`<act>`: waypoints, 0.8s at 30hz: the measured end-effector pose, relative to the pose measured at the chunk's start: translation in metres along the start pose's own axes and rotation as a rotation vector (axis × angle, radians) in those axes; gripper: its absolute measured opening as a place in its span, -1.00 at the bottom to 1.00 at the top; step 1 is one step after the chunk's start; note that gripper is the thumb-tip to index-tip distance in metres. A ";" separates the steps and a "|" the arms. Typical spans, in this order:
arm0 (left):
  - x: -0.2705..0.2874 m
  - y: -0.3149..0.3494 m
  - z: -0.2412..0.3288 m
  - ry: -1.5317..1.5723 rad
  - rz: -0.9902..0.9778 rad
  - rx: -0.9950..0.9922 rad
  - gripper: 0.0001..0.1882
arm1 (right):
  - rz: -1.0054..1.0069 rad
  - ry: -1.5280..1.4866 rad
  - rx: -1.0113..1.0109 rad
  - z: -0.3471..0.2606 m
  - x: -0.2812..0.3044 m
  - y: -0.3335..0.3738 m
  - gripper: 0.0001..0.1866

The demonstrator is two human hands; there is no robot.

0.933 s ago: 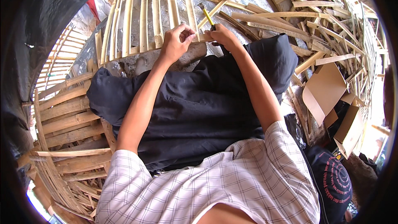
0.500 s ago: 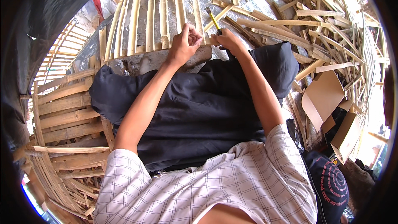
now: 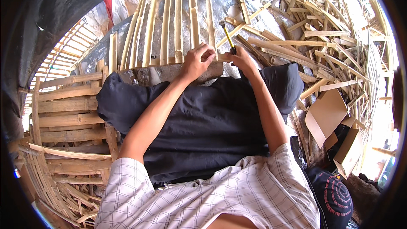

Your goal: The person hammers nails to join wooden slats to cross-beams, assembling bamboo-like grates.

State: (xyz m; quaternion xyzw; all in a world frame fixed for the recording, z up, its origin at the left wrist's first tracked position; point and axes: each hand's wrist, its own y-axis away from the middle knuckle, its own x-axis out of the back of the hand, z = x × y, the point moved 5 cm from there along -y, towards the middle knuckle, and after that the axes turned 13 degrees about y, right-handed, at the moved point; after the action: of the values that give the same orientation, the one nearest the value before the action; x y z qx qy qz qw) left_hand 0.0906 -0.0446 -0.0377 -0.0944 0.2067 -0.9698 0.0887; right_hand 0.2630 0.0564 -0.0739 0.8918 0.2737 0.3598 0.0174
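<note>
Workspace is a mottled grey, uneven surface w/ a big heap of pale split-bamboo strips off its R edge & an opened brown cardboard box nearer the person. Frame of pale, straight bamboo slats lies over the surface's L half, slats running twd far edge, crosspiece along near edge. L hand is at the crosspiece, by the rightmost slat, fingers curled w/ thumb close to fingertips; can't tell if anything's pinched. R hand, just right of it nr the crosspiece's R end, is wrapped round a yellow-and-black hammer, dark head pointing twd far edge. Black cloth covers the lap, below surface's near edge; slatted brown bamboo panel sits left of it.
</note>
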 end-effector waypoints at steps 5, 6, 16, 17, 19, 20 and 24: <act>0.004 0.001 -0.003 -0.018 -0.008 -0.023 -0.86 | -0.008 -0.080 -0.004 0.004 -0.004 -0.005 -0.72; 0.002 0.001 0.000 -0.027 -0.011 -0.032 -0.87 | -0.014 -0.070 -0.019 0.006 -0.003 -0.004 -0.71; -0.001 -0.004 0.007 -0.115 -0.054 -0.060 -0.90 | -0.080 0.005 -0.073 0.012 -0.006 -0.006 -0.63; 0.000 -0.004 0.007 -0.106 -0.054 -0.043 -0.90 | -0.099 0.014 -0.072 0.012 -0.006 -0.006 -0.63; 0.000 -0.004 0.007 -0.096 -0.055 -0.028 -0.90 | -0.107 0.004 -0.078 0.011 -0.007 -0.006 -0.65; 0.000 -0.005 0.005 -0.091 -0.060 -0.009 -0.89 | -0.106 0.000 -0.078 0.011 -0.005 -0.008 -0.66; 0.001 -0.005 -0.006 -0.016 -0.074 0.109 -0.90 | -0.141 0.044 -0.103 0.010 -0.004 -0.010 -0.68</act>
State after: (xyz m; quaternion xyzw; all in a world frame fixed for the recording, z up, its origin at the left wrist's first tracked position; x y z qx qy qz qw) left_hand 0.0874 -0.0384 -0.0410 -0.1048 0.1490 -0.9815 0.0593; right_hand 0.2624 0.0646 -0.0857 0.8601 0.3173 0.3907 0.0823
